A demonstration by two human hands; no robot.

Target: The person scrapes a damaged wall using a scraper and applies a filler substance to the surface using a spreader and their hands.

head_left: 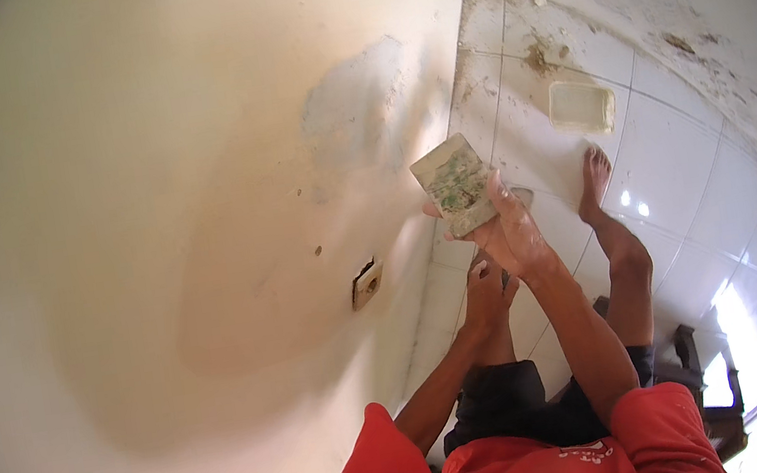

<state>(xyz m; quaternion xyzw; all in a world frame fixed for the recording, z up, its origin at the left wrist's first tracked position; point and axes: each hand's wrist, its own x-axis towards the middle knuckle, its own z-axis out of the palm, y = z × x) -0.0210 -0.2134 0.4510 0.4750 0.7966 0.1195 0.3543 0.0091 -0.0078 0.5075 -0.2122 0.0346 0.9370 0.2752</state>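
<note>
The flat plate point(456, 181) is held by the right hand point(511, 238), in front of the person and just beside the pale wall point(178, 208). By the grip of this hand, the plate is pinched near its lower end: the thumb is laid along its right edge, and fingertips are seen at the left edge. Its smeared face, with green and whitish marks, is turned up to the camera. The long axis is directed obliquely, from the palm at the lower right to the upper left, so the free end is pointed away from the body, toward the wall and its corner.

The left hand point(483, 294) is held lower, near the left leg; as it is small and shadowed here, it cannot be told whether its grip is spread or something is pinched.

The step in hand may be judged as the holding of the plate close to the wall, where a grey patch point(354, 103) and a square socket point(367, 284) are seen. For the next move, a steady wrist and a firm thumb seem to be required. On the tiled floor point(670, 159), a shallow tray point(581, 108) is placed beyond the right foot point(595, 170).
</note>
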